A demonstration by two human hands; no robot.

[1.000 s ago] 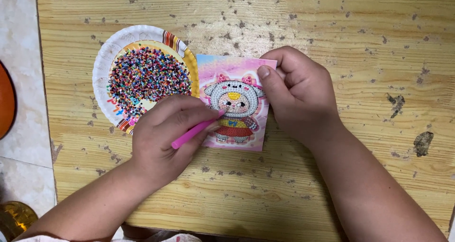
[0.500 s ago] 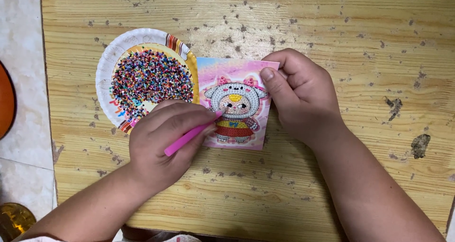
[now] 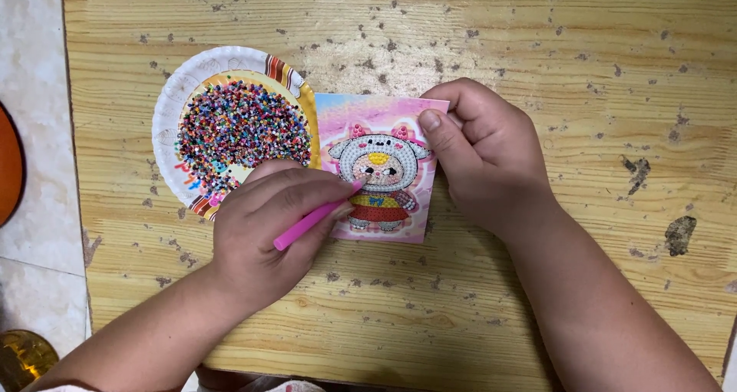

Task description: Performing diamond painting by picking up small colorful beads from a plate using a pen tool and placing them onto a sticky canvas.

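On the worn wooden counter [image 3: 537, 39], a slim pink plastic pen [image 3: 316, 217] was gripped in the left hand [image 3: 265, 234], tip on a pink cartoon bead-art card [image 3: 380, 169], pinned by the right hand [image 3: 484, 154] fingers beside a paper plate of multicoloured beads [image 3: 230, 127].

- Left hand [image 3: 265, 234] — fingers curled in a writing grip, forearm slanting in from the lower left.
- Right hand [image 3: 487, 158] — knuckles bent, thumb pressed flat, forearm from lower right.
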